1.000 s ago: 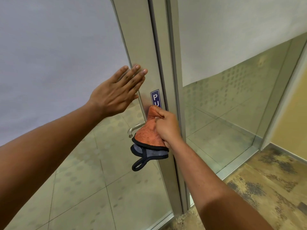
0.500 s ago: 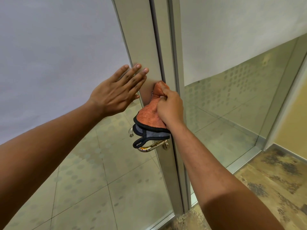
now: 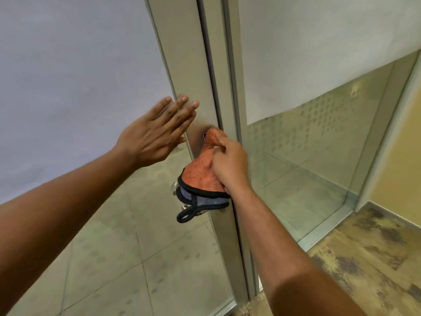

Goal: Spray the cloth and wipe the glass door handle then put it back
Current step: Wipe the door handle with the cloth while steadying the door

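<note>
Pressing flat against the grey metal door frame point(image 3: 182, 53), the left hand point(image 3: 155, 135) has its fingers spread apart and straight, holding nothing, its fingertips on the frame's left edge where the frosted glass door panel point(image 3: 79, 76) begins. The right hand point(image 3: 230, 165) is closed in a fist, its grip clamped on the bunched orange microfibre cloth with black trim and a grey underside point(image 3: 200, 176). The cloth's top end is pushed against the frame over a small blue sign point(image 3: 204, 135), of which only a corner shows. The rest of the cloth hangs down from the fist, its black loop dangling lowest, and it covers most of the silver metal lever door handle point(image 3: 184, 206); only small bits of the handle peek out at the cloth's left and lower edges. Whether the cloth touches the handle cannot be told. To the right of the frame stands a fixed glass side panel point(image 3: 319, 156), frosted above and clear with a dotted band below. Mottled brown carpet floor point(image 3: 364, 258) fills the lower right corner.
</note>
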